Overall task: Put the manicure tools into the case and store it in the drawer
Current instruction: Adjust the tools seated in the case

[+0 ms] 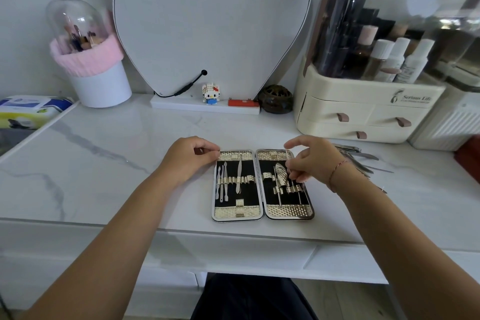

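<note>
case: open flat (288, 211), centre of the frame, on the desk (130, 163) close to its front edge
seated tools: several already under the elastic loops in the left half (228, 182); a few in the right half
loose tools: small pile (361, 156) at the right of the frame, behind the right wrist, not yet packed
left hand: (191, 156) fingers curled, thumb and fingertips pinch the case's upper left corner, steadying it
right hand: (314, 161) over the right half, fingers bunched and pinching a thin tool (299, 195) that looks part way into a loop; the exact grip is hidden by the fingers
step (my read): loading tools, roughly half done; closing and stowing not started
drawer: organiser (363, 112) with small drawers at upper right, plus a panel under the desk edge; cannot tell which one is meant
risk 1: thin tool misses the loop or goes in skewed, because the fingers block the view of the slot
risk 2: case slides towards the desk edge if the left pinch slackens during the push
risk 3: wrist brushes the pile and scatters it
risk 4: case won't close if any tool sits proud
</note>
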Tool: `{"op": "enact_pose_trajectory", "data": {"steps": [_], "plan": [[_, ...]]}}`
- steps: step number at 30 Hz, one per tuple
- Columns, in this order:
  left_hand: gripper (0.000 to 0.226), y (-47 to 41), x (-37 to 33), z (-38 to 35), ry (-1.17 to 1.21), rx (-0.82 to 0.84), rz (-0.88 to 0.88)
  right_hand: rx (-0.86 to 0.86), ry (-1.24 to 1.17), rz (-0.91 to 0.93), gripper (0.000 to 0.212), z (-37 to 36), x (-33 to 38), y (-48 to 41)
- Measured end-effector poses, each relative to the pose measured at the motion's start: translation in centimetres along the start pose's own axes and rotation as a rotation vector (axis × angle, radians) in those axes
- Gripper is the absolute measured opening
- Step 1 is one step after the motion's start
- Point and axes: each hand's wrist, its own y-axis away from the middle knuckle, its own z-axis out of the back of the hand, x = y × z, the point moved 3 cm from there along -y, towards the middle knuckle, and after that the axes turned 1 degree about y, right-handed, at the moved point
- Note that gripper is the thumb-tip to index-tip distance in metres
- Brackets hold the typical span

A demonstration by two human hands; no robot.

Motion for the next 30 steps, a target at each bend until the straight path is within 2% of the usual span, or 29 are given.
{"op": "enact_pose_trajectory", "data": {"steps": [5,10,16,30], "plan": [[0.008,0.1,-0.1,0.0,0.004,0.002,0.003,0.013,0.046,0.038,0.027,0.0,0.0,-0.2],[0.007,0.1,-0.1,0.0,0.004,0.004,-0.002,-0.122,0.336,0.154,0.014,0.6,0.0,-0.6],[0.009,0.1,-0.2,0.0,0.003,0.008,-0.012,-0.023,0.408,0.177,0.022,0.5,-0.6,-0.3],[0.008,0.1,-0.1,0.0,0.003,0.009,-0.003,-0.014,0.548,0.349,0.036,0.9,-0.9,2.6]]}}
